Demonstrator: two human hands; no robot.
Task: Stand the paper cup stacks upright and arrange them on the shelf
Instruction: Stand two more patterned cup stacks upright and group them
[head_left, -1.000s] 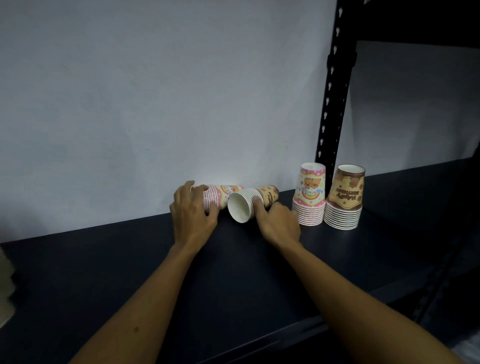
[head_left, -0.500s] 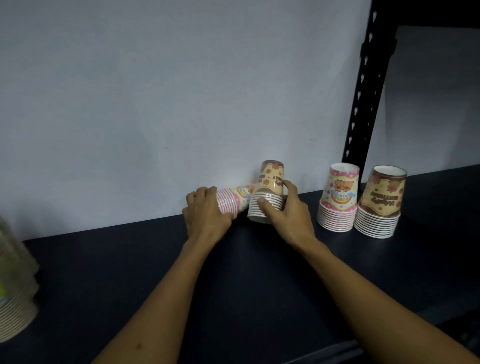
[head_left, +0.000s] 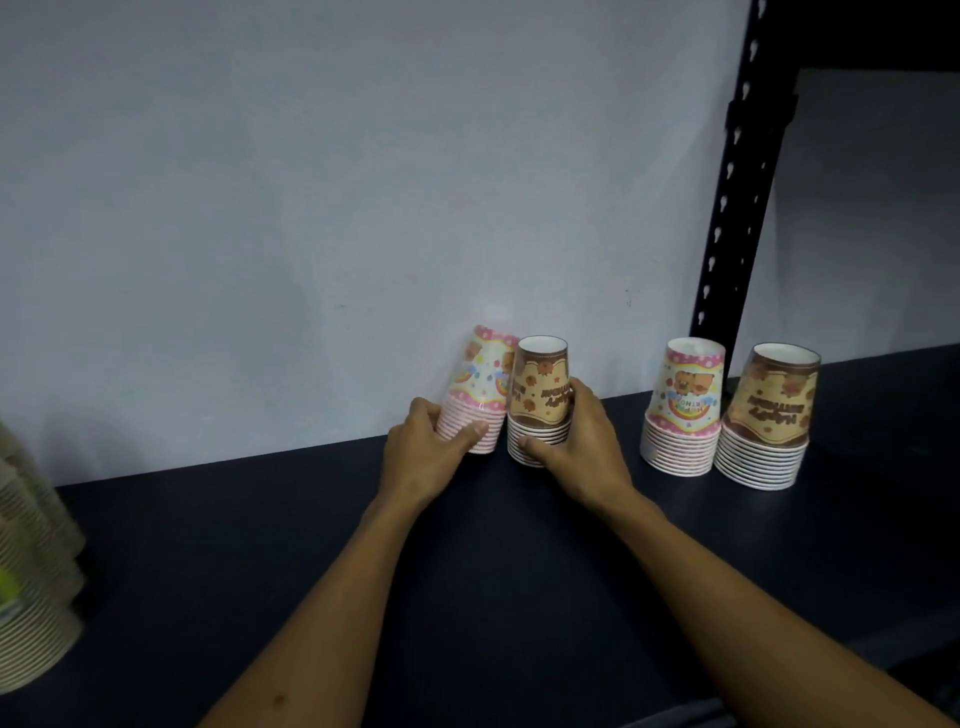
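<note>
Against the pale wall, the dark shelf (head_left: 208, 545) carries two cup stacks already standing rims-down near the black post (head_left: 737, 208). The left hand (head_left: 421, 457) is wrapped around a pink stack (head_left: 480, 389) that leans right, seemingly not quite flat yet. The right hand (head_left: 582, 447) clasps a brown stack (head_left: 540, 400) standing beside it, touching, likely to steady both into a tidy row.

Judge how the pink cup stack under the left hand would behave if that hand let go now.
The pink cup stack leans slightly, so it may rock or tip before settling. It looks like light nested paper, so a small nudge from the left hand could slide it on the dark shelf. Squeezing probably dents it.
</note>
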